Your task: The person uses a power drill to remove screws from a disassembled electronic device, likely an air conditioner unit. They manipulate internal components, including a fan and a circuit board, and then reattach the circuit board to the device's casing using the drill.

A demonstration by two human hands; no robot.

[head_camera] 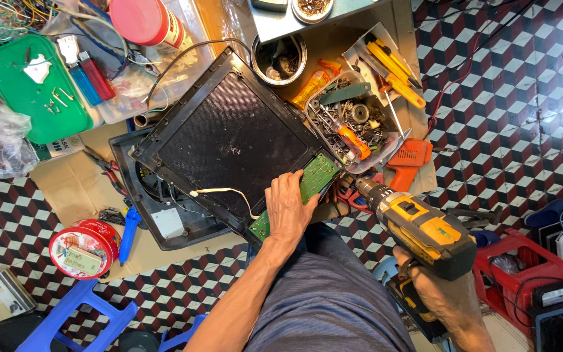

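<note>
Two hands work: left hand (288,208) presses flat on the green circuit board (307,186); right hand (438,287) clasps the drill (418,225), pointing up-left.

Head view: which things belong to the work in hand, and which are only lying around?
In use:
left hand on the green board
black panel
drill in the right hand

Lying about:
green lid
red tin
parts tray
metal cup
pliers

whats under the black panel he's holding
Under the black panel sits a black housing with a white wire coming out. The left hand presses the green circuit board. The housing's inside is mostly covered.
</note>
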